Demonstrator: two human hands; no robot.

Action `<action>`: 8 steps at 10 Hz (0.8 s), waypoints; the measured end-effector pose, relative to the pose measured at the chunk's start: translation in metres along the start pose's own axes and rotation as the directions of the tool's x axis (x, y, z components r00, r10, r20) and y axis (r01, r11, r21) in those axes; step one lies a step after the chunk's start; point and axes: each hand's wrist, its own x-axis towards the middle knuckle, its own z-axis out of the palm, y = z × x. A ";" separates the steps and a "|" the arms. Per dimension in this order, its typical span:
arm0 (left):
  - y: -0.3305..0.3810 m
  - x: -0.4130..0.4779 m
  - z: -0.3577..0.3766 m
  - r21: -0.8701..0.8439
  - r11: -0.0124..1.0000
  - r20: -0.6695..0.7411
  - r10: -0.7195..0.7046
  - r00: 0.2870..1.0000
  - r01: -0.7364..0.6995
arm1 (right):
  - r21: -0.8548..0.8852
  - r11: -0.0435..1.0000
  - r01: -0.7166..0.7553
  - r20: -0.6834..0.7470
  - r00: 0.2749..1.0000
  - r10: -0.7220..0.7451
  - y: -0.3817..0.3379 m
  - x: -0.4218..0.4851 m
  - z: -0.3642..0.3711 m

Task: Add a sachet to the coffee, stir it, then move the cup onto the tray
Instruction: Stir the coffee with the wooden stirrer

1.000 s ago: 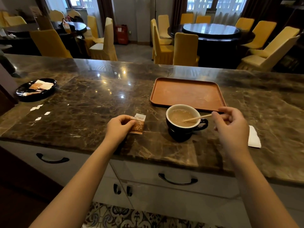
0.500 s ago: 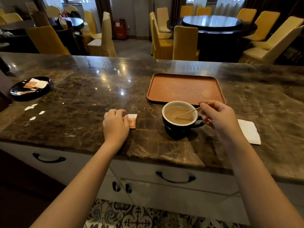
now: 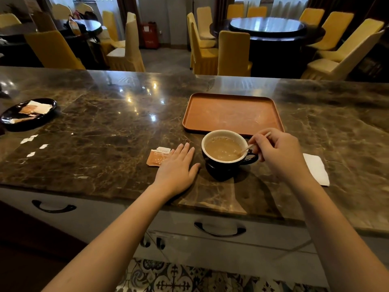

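A black cup (image 3: 225, 168) with a white inside holds milky coffee and stands on the marble counter just in front of the orange tray (image 3: 231, 112). My right hand (image 3: 277, 152) pinches a thin wooden stirrer (image 3: 245, 150) whose tip dips into the coffee at the cup's right side. My left hand (image 3: 179, 167) lies flat on the counter with fingers spread, just left of the cup. A torn orange sachet (image 3: 158, 156) lies flat beside its fingertips, not held.
A folded white napkin (image 3: 315, 168) lies right of my right hand. A black dish (image 3: 29, 120) with sachets sits at the far left, with paper scraps (image 3: 31, 144) near it. Drawer handles run below the counter edge. Yellow chairs and round tables stand beyond.
My left hand has laid the sachet down, let go and flattened beside it. My right hand has moved in over the cup's handle with the stirrer, its tip now in the coffee.
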 end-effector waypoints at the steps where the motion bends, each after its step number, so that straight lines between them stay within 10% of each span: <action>1: -0.001 -0.002 0.004 0.027 1.000 -0.009 0.004 1.000 -0.004 | 0.021 1.000 0.012 -0.016 1.000 -0.011 0.002 0.003 0.006; 4: -0.002 -0.002 0.007 0.033 0.999 -0.020 -0.002 1.000 0.002 | 0.191 0.979 -0.070 0.179 0.983 0.035 -0.005 -0.004 0.008; 8: 0.000 -0.003 0.005 0.038 0.999 -0.028 0.004 1.000 -0.003 | 0.053 0.999 -0.011 0.000 1.000 0.011 0.000 0.006 0.012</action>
